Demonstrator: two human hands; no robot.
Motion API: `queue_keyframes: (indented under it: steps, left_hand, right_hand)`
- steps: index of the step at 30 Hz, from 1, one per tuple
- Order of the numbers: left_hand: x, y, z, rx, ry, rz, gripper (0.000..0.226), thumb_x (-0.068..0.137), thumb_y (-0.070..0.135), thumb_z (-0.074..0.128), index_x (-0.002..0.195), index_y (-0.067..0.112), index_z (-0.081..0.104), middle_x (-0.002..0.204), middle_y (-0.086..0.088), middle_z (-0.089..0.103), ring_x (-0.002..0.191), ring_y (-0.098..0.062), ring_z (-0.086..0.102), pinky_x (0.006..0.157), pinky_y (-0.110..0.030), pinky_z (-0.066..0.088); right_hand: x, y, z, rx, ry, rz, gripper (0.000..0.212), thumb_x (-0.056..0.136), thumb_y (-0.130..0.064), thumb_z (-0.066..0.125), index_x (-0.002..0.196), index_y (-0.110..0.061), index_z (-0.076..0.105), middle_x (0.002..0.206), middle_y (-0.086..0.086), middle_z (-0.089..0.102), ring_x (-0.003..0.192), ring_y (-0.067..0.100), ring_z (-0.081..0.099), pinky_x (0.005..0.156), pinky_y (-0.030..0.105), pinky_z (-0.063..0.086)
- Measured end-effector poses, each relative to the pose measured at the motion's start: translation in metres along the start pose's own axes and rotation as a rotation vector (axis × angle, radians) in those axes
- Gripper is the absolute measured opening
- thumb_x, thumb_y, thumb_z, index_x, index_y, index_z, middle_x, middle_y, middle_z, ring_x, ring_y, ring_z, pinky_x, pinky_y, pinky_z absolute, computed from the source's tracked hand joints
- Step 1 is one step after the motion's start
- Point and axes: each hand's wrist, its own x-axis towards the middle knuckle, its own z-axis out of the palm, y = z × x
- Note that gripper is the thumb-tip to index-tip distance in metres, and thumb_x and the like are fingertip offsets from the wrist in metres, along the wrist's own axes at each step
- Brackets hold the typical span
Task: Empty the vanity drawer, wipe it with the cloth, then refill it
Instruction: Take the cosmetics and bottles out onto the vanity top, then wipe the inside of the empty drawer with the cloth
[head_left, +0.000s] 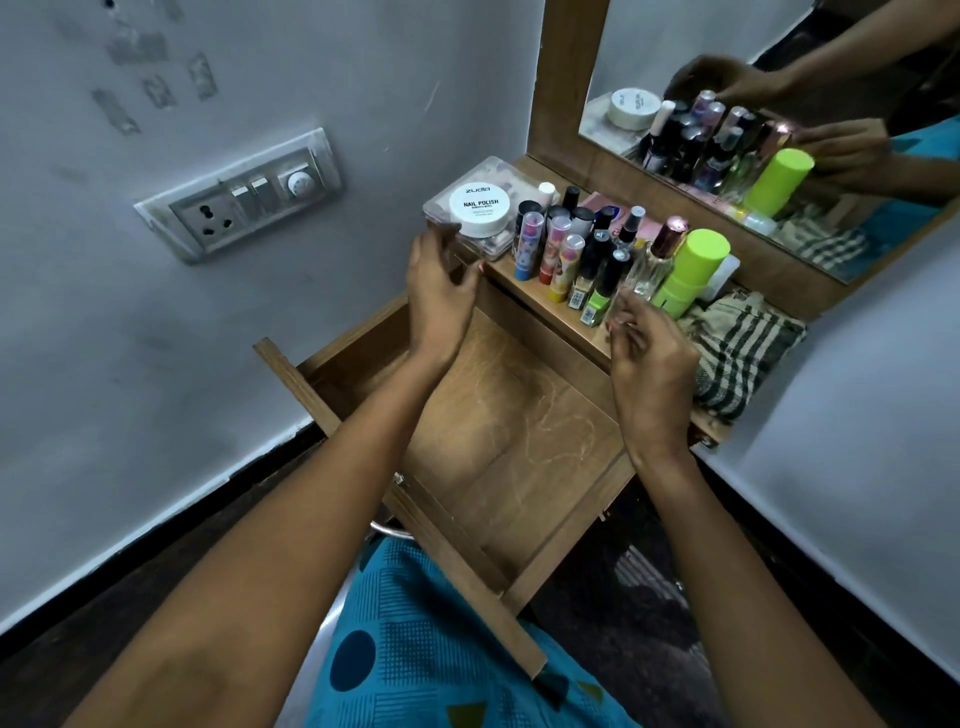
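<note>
The wooden vanity drawer (519, 441) is pulled out below me and holds nothing. On the shelf (576, 322) above it stand several lipsticks (556, 249), nail polish bottles (597, 260), a clear perfume bottle (652, 265) and a lime green tube (691, 270). A white nail polish remover tub (480, 208) rests on a clear plastic box (493, 244). A checked cloth (743, 348) lies at the shelf's right end. My left hand (441, 291) hovers by the clear box, fingers apart. My right hand (649, 364) hovers in front of the bottles, fingers loosely curled, holding nothing that I can see.
A mirror (727, 104) in a wooden frame rises behind the shelf and reflects the bottles and hands. A switchboard with a socket (234, 197) is on the left wall. A white wall closes in on the right. My lap in blue patterned fabric (441, 649) is under the drawer front.
</note>
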Motion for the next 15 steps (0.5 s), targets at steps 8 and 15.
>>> queue_keyframes:
  steps: [8,15]
  left_hand:
    - [-0.074,0.006,0.003,-0.049,-0.105,0.012,0.029,0.084,0.000,0.059,0.112,0.005,0.057,0.110,-0.006,0.057,0.098,-0.010,0.052,0.083,-0.007,0.040]
    - [-0.113,0.029,0.020,-0.098,-0.198,0.043,0.024,0.085,0.002,0.057,0.109,0.007,0.059,0.108,-0.008,0.060,0.095,-0.005,0.052,0.080,-0.006,0.041]
  right_hand:
    - [-0.031,0.005,-0.014,-0.032,-0.087,0.003,0.027,0.084,0.001,0.060,0.111,0.002,0.061,0.106,0.015,0.067,0.095,0.023,0.064,0.084,0.022,0.048]
    - [-0.042,0.014,-0.039,-0.022,-0.077,0.057,0.024,0.085,-0.002,0.060,0.109,0.001,0.062,0.104,0.014,0.066,0.092,0.023,0.063,0.083,0.034,0.054]
